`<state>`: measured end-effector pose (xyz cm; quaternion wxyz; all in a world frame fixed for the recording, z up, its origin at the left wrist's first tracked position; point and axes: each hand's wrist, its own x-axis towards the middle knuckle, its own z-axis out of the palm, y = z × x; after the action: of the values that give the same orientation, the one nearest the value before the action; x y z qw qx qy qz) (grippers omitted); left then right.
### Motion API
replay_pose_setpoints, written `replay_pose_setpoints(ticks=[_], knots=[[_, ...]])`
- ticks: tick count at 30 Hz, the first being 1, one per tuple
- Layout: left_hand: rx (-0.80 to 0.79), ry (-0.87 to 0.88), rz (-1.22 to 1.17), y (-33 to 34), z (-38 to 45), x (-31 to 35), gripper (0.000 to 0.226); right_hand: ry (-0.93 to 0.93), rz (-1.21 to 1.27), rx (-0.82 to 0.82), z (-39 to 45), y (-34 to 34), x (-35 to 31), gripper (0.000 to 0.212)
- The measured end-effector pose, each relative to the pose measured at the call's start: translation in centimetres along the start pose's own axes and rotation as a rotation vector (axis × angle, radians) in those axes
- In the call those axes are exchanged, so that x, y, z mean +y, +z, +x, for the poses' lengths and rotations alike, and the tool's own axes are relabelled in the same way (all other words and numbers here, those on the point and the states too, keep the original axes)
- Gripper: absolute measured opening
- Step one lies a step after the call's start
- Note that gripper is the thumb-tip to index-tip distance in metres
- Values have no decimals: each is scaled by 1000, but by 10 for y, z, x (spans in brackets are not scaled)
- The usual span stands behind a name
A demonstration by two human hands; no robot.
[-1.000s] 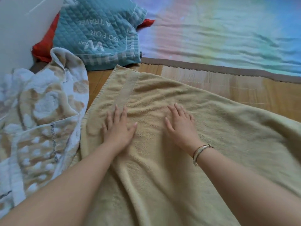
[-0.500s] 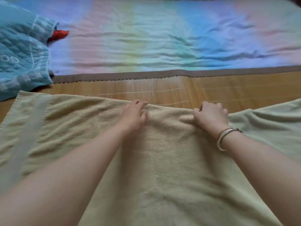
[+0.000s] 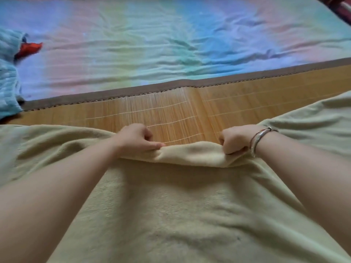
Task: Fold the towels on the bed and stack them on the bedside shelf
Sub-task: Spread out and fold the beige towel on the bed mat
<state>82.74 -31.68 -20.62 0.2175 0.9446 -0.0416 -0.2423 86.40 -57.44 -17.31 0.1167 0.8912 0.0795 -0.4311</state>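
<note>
A large pale yellow towel (image 3: 180, 209) lies spread across the bed in front of me, covering the lower half of the view. My left hand (image 3: 135, 138) pinches its far edge between thumb and curled fingers. My right hand (image 3: 236, 139), with a silver bangle on the wrist, grips the same edge a little to the right. Between the two hands the edge is lifted off the mat and pulled back toward me into a small roll. The bedside shelf is not in sight.
A bamboo mat (image 3: 190, 111) with a brown border lies under the towel. Beyond it stretches a wrinkled rainbow-coloured sheet (image 3: 171, 44). A blue quilted cover (image 3: 7, 76) and a red cloth (image 3: 28, 49) sit at the far left.
My hands went from lying flat on the towel to its far edge, closed on it, and have lifted and drawn it toward me. The view turned right, away from the patterned towel.
</note>
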Motion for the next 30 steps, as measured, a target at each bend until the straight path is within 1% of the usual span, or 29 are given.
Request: replay_pose_setpoints(ticks=[2, 4, 5, 7, 8, 9, 10, 11, 12, 13, 15, 16, 17, 18, 19, 20, 23, 24, 25, 26, 28, 29, 30], knots=[[-92, 21, -22, 5, -10, 1, 46, -12, -84, -18, -4, 7, 1, 23], [-135, 46, -21, 12, -21, 2, 43, -35, -132, 44, -4, 18, 4, 22], [-140, 62, -12, 15, -25, 3, 40, -51, -113, 135, -5, 23, 6, 20], [-128, 103, 35, 17, -33, 4, 32, -78, -30, 431, -10, 30, 9, 15], [-97, 124, 74, 17, -36, 5, 29, -88, 22, 585, -13, 31, 10, 13], [-42, 133, 110, 17, -37, 5, 26, -99, 83, 704, -16, 31, 11, 12], [30, 129, 133, 16, -39, 6, 22, -110, 151, 761, -17, 32, 13, 13], [111, 119, 143, 15, -39, 8, 17, -114, 232, 754, -19, 33, 14, 15], [184, 106, 147, 14, -39, 9, 11, -118, 334, 678, -19, 32, 15, 16], [238, 85, 146, 12, -37, 10, 6, -129, 467, 553, -20, 32, 17, 16], [301, 27, 112, 8, -32, 10, 8, -161, 760, 259, -20, 28, 19, 16], [327, -4, 67, 7, -29, 8, 9, -165, 873, 145, -19, 25, 20, 19], [354, -33, 9, 5, -25, 7, 10, -160, 941, 90, -16, 21, 21, 20], [377, -60, -44, 4, -22, 6, 10, -146, 966, 101, -12, 18, 22, 21], [405, -80, -78, 3, -18, 6, 11, -127, 947, 162, -9, 14, 21, 22], [433, -101, -93, 2, -10, 7, 12, -104, 887, 260, -2, 10, 20, 22], [458, -148, -94, 0, 10, 11, 5, -62, 545, 549, 13, -5, 8, 19], [448, -163, -85, -3, 21, 14, 6, -39, 444, 642, 22, -12, 5, 19], [441, -184, -85, -7, 31, 15, 11, -13, 398, 727, 32, -19, 2, 20], [447, -207, -103, -12, 40, 17, 15, 12, 387, 811, 40, -27, 0, 22], [510, -224, -170, -26, 57, 20, 20, 48, 449, 964, 60, -41, 0, 22], [551, -232, -209, -30, 65, 21, 20, 50, 508, 978, 71, -46, 1, 22], [583, -246, -247, -31, 72, 21, 19, 31, 573, 938, 82, -46, 3, 25]])
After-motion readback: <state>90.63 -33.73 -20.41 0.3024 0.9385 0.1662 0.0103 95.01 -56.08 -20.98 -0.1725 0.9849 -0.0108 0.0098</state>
